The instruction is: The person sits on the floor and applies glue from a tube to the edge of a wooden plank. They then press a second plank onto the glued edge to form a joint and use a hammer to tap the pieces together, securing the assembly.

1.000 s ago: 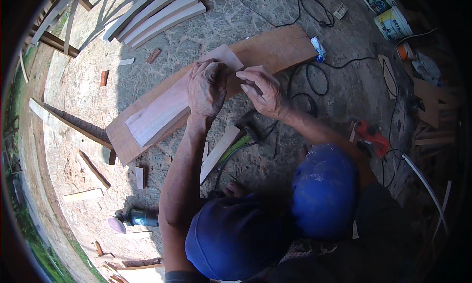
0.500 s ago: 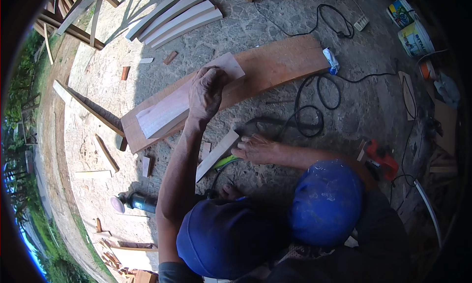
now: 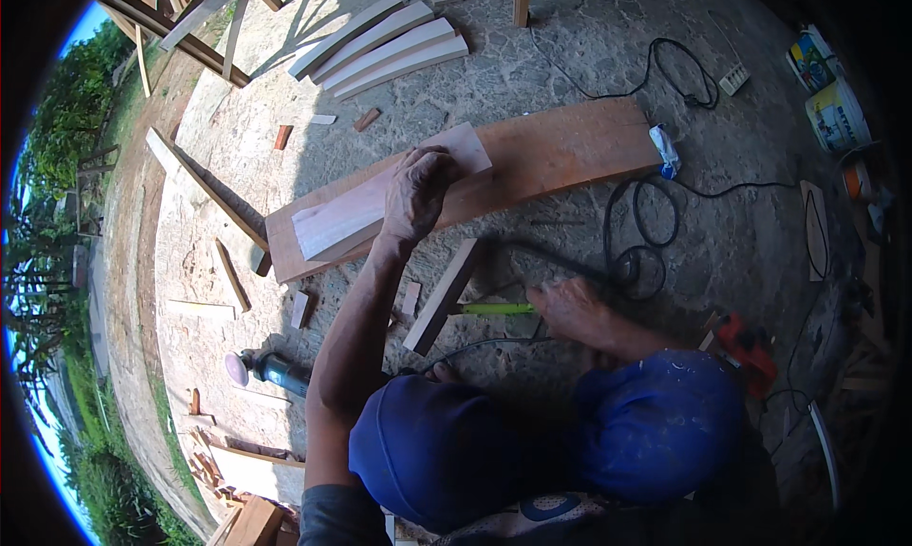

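Note:
My left hand (image 3: pixel 418 190) is closed over the upper edge of a pale wooden board (image 3: pixel 347 209), its fingers curled. That board rests on a longer, thick reddish-brown plank (image 3: pixel 570 142) lying on the floor. Closer to me, my right hand (image 3: pixel 568 309) grips the end of a bright green handle (image 3: pixel 494 309). The handle's other end meets a narrow wooden block (image 3: pixel 444 297), which stands out slantwise; whether the two are joined I cannot tell. My knees in blue cloth (image 3: pixel 418 451) fill the lower middle.
A dark power tool (image 3: pixel 277 370) lies left of my left arm, and a red tool (image 3: pixel 743 348) sits on the right. Black cable (image 3: pixel 646 214) loops beyond my right hand. Several pale wood strips (image 3: pixel 399 52) lie at the back; buckets (image 3: pixel 838 114) stand far right.
My right hand has moved right and a little down, and more of the green handle shows. The wooden block has turned steeper. My left hand keeps its hold; the whole view has shifted slightly.

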`<move>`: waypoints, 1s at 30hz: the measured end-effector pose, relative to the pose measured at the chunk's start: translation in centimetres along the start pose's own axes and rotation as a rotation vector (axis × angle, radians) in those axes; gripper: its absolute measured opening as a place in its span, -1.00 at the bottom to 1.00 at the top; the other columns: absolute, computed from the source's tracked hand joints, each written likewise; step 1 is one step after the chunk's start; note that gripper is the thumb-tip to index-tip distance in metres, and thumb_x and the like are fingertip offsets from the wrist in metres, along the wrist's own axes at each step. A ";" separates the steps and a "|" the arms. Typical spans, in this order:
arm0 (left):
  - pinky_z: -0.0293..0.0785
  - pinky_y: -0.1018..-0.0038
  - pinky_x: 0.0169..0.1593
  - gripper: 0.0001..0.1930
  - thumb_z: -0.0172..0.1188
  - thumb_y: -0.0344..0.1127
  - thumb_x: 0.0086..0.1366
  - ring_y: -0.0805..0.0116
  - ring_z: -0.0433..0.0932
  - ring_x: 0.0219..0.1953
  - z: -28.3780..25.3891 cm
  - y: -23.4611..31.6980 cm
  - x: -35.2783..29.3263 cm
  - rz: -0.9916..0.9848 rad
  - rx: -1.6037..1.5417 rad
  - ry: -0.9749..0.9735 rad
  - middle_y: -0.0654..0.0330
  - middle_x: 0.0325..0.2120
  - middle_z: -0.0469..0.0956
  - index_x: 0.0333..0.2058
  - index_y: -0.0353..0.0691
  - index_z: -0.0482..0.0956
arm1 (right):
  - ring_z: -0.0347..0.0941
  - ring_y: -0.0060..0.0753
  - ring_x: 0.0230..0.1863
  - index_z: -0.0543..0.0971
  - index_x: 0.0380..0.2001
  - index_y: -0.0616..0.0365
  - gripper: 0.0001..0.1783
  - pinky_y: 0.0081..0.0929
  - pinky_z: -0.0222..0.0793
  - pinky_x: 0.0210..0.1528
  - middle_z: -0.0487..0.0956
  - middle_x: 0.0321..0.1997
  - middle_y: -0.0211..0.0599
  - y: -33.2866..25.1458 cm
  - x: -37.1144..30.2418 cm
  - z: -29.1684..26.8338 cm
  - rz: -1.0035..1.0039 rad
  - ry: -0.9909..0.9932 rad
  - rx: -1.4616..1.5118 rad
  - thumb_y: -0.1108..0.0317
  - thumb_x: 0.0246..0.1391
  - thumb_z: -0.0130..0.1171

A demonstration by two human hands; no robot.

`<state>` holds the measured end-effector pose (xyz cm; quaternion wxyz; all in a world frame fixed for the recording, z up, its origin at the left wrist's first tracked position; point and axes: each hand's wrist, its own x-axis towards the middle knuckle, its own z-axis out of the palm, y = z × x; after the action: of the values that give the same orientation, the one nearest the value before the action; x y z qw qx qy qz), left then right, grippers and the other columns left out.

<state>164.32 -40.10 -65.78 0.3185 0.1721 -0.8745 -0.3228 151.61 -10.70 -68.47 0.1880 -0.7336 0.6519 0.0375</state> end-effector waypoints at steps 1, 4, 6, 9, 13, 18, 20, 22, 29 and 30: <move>0.50 0.24 -0.03 -0.92 0.22 -0.41 0.24 0.01 0.58 -0.09 0.0 0.0 -0.1 -0.007 -0.005 0.003 0.09 -0.19 0.61 -0.29 -0.19 0.63 | 0.64 -0.05 -0.34 0.53 -0.20 0.16 -0.68 -0.14 0.54 -0.36 0.62 -0.35 -0.14 0.1 -0.5 0.3 0.029 0.032 -0.005 0.38 -0.10 0.23; 0.51 0.24 -0.02 -0.93 0.22 -0.41 0.24 0.02 0.58 -0.08 -0.4 0.3 -0.2 -0.040 0.007 0.005 0.09 -0.18 0.61 -0.30 -0.19 0.63 | 0.62 -0.04 -0.31 0.54 -0.23 0.13 -0.71 -0.13 0.52 -0.32 0.62 -0.29 -0.12 0.5 -1.5 -1.2 0.059 0.204 -0.033 0.43 -0.12 0.22; 0.51 0.25 -0.02 -0.93 0.23 -0.40 0.24 0.02 0.58 -0.08 -0.3 0.4 0.0 -0.027 0.012 0.002 0.09 -0.17 0.61 -0.30 -0.19 0.63 | 0.61 -0.06 -0.31 0.55 -0.22 0.12 -0.72 -0.16 0.52 -0.30 0.60 -0.27 -0.10 1.7 -2.3 -1.9 0.100 0.298 0.026 0.46 -0.10 0.22; 0.50 0.24 0.00 -0.93 0.23 -0.40 0.24 0.02 0.58 -0.08 -0.4 0.2 -0.2 -0.019 0.014 -0.003 0.09 -0.18 0.62 -0.29 -0.18 0.63 | 0.59 -0.15 -0.31 0.55 -0.15 0.12 -0.73 -0.24 0.53 -0.28 0.58 -0.29 -0.18 3.5 -2.7 -3.0 0.146 0.428 0.243 0.46 0.03 0.23; 0.49 0.22 0.02 -0.93 0.22 -0.40 0.23 0.02 0.58 -0.08 -0.5 0.0 0.0 0.050 0.027 0.005 0.10 -0.21 0.62 -0.30 -0.19 0.62 | 0.60 -0.34 -0.25 0.54 -0.02 0.08 -0.75 -0.32 0.55 -0.24 0.61 -0.26 -0.32 2.8 -3.3 -6.1 0.366 0.505 0.882 0.41 0.23 0.20; 0.46 0.20 0.07 -0.93 0.22 -0.41 0.23 0.02 0.58 -0.09 -1.2 0.1 -0.4 0.023 0.015 0.006 0.11 -0.22 0.62 -0.30 -0.19 0.61 | 0.60 -0.20 0.07 0.46 0.17 0.16 -0.60 -0.33 0.60 -0.04 0.62 0.02 -0.05 2.7 -2.8 -8.0 0.210 0.385 1.749 0.21 0.38 0.01; 0.45 0.19 0.10 -0.92 0.22 -0.41 0.23 0.03 0.59 -0.08 -1.1 0.1 -0.5 0.024 0.010 0.009 0.11 -0.21 0.62 -0.29 -0.20 0.61 | 0.56 -0.11 0.13 0.42 0.21 0.21 -0.52 -0.23 0.60 0.04 0.59 0.06 0.03 2.1 -3.0 -10.0 0.135 0.293 1.930 0.14 0.37 -0.04; 0.43 0.18 0.13 -0.91 0.22 -0.41 0.23 0.03 0.59 -0.07 -0.7 0.1 -0.2 0.038 0.004 0.010 0.11 -0.20 0.63 -0.28 -0.20 0.62 | 0.56 -0.16 0.12 0.41 0.22 0.20 -0.52 -0.23 0.60 0.05 0.58 0.04 -0.02 2.7 -2.9 -9.6 -0.012 0.238 2.075 0.17 0.35 0.00; 0.49 0.22 0.09 -0.87 0.24 -0.42 0.23 0.06 0.61 -0.03 -0.9 -0.3 -0.6 0.037 0.069 0.010 0.09 -0.16 0.64 -0.24 -0.22 0.65 | 0.54 -0.48 -0.22 0.18 0.40 0.11 -0.36 -0.44 0.61 -0.12 0.44 0.11 -0.14 -0.1 -1.1 -11.6 0.182 0.534 1.499 0.44 0.28 0.07; 0.50 0.22 0.08 -0.87 0.24 -0.42 0.23 0.06 0.61 -0.03 -0.9 -0.3 -0.4 0.028 0.053 0.007 0.08 -0.17 0.65 -0.24 -0.22 0.66 | 0.55 -0.42 -0.25 0.18 0.40 0.11 -0.37 -0.40 0.60 -0.12 0.47 0.06 -0.10 0.0 -1.0 -11.8 0.233 0.502 1.418 0.42 0.30 0.06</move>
<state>165.24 -40.53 -65.61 0.3215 0.1695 -0.8838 -0.2945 149.18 -13.62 -57.25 0.4550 -0.3502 0.6165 -0.5388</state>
